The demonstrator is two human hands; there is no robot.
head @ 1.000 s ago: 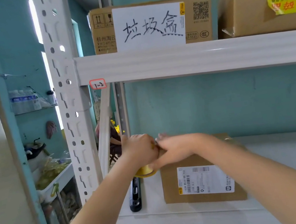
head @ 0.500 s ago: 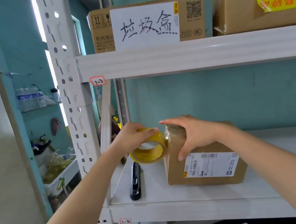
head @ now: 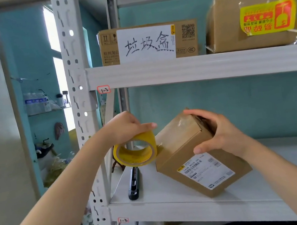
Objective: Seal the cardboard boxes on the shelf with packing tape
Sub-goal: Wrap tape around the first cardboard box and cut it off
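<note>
The box (head: 186, 151) sits on the shelf (head: 176, 197), near its left end. It is tilted, with its lower edge on the board and its top end raised toward the back wall. A white shipping label (head: 206, 173) covers the lower part of its front face, and a glossy strip of clear tape (head: 185, 124) lies across the top end.

The right hand (head: 219, 133) grips the box from the right. Its fingers are spread and curled over the top end, and the thumb (head: 205, 147) presses on the front face just above the label.

The left hand (head: 125, 127) holds the yellow roll (head: 135, 152) from above. Its fingers are close together and curled over the rim, with the forefinger reaching toward the box; the thumb is hidden, so I cannot tell where it lies. The roll hangs just above the board with its right edge touching the box's left face, its open core facing the camera.

A black tool (head: 134, 183) (its kind is unclear) lies flat on the shelf under the roll, just left of the box and apart from it.

On the upper shelf (head: 195, 68) stand a carton (head: 184, 37) with a handwritten white sheet (head: 146, 44) on its front and, to the right, a bigger carton (head: 227, 23) bearing a yellow sticker (head: 267, 17). Small tags reading 1-2 (head: 103, 89) and 1-3 (head: 123, 220) mark the shelf beams.
</note>
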